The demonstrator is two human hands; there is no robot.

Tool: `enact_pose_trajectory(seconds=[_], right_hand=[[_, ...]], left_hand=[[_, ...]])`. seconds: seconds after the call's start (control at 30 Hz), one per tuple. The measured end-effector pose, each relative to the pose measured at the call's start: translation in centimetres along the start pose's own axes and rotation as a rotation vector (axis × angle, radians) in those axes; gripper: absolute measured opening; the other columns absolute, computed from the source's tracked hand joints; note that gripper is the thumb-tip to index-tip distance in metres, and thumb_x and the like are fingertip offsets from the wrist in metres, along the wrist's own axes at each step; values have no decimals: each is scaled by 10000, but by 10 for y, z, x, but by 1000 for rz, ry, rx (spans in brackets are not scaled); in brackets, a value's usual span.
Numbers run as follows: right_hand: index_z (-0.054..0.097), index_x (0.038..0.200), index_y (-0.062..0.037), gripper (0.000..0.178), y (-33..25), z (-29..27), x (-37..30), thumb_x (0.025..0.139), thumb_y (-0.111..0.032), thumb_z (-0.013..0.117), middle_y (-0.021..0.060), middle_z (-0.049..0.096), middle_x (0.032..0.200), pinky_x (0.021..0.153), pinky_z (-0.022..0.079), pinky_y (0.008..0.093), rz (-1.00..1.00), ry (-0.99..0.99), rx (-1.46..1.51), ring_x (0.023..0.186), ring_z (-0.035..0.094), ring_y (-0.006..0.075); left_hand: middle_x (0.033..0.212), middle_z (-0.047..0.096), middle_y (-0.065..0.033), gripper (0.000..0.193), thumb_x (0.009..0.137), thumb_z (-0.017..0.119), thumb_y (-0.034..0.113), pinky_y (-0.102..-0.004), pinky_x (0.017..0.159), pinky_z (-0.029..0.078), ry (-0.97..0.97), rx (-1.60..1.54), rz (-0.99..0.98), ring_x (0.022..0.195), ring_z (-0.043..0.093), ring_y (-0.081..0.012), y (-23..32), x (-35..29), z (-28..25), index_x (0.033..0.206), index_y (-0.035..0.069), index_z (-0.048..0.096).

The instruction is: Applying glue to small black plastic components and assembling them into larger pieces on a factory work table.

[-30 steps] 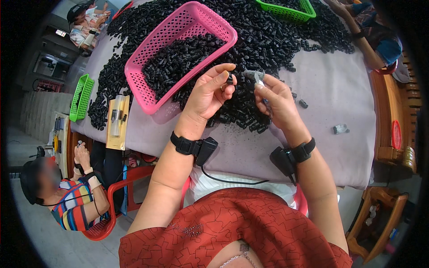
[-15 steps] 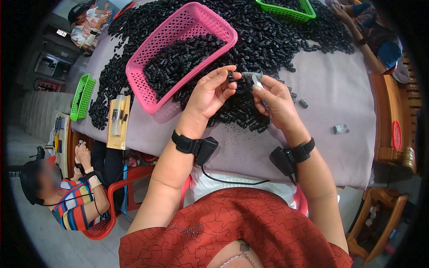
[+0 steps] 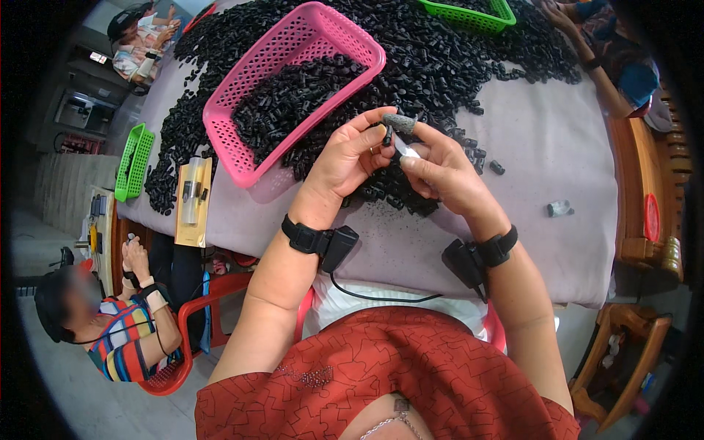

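My left hand [image 3: 343,160] pinches a small black plastic part [image 3: 388,137] between thumb and fingertips, over the front edge of a heap of similar parts [image 3: 433,81]. Closed close beside it, my right hand [image 3: 455,172] grips a small, shiny whitish tool [image 3: 404,149] that looks like a short blade. Its tip is right by the black part; whether they touch I cannot tell. A grey, speckled cover [image 3: 399,123] sits on my right index finger. To the left of my hands a pink perforated basket [image 3: 253,176] holds many more black parts.
Green baskets stand at the left edge [image 3: 132,163] and far side [image 3: 484,20]. A translucent grey piece [image 3: 559,209] and a lone black part [image 3: 497,167] lie on the cloth-covered table [image 3: 543,147]. A yellow card [image 3: 192,231] lies left. Other people sit left, far left and far right.
My hands have come closer together. The right hand has shifted left, bringing the whitish tool up against or very near the black part, and its covered index finger now reaches over it.
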State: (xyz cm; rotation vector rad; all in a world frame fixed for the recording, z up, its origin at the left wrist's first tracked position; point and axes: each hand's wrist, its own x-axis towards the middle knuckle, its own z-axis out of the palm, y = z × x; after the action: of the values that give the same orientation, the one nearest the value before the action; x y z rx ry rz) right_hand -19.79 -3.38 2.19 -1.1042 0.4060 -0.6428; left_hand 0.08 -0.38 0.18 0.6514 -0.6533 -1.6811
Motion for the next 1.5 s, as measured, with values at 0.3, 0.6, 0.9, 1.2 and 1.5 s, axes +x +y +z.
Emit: enact_pose_trajectory(seconds=[0.3, 0.6, 0.9, 1.2, 1.5], right_hand=[[437, 1331, -10, 483, 2, -2, 1, 902, -125, 627, -8, 607, 815, 444, 340, 170, 43, -65, 0, 549, 456, 26], [475, 1256, -6, 402, 2, -3, 2, 900, -116, 628, -17, 582, 767, 439, 345, 174, 55, -50, 2, 545, 457, 19], [434, 1348, -8, 494, 0, 0, 1, 903, -105, 624, -15, 594, 787, 438, 333, 168, 74, -41, 5, 544, 450, 17], [483, 1309, 3, 445, 3, -2, 2, 906, -126, 622, -34, 551, 710, 414, 297, 165, 59, -8, -21, 500, 419, 12], [499, 1309, -3, 419, 8, -10, 5, 919, -114, 606, -35, 525, 726, 421, 303, 160, 92, 11, 23, 527, 409, 11]], left_hand=[[951, 656, -32, 462, 932, 615, 142, -204, 680, 560, -105, 11, -47, 732, 648, -85, 0, -1, 0, 1345, 10, 455], [992, 646, -36, 434, 950, 583, 130, -206, 706, 552, -98, -16, -69, 798, 631, -75, -3, -1, -2, 1349, 13, 458], [968, 636, -47, 430, 945, 583, 100, -187, 677, 543, -58, -59, -82, 732, 608, -70, -4, 0, -3, 1346, 1, 461], [973, 637, -60, 410, 939, 589, 86, -190, 662, 552, -61, -85, -91, 722, 621, -77, -5, 1, -4, 1325, -1, 479], [942, 631, -51, 407, 937, 593, 90, -183, 618, 523, -52, -60, -91, 680, 575, -73, -7, 0, 1, 1319, -1, 485]])
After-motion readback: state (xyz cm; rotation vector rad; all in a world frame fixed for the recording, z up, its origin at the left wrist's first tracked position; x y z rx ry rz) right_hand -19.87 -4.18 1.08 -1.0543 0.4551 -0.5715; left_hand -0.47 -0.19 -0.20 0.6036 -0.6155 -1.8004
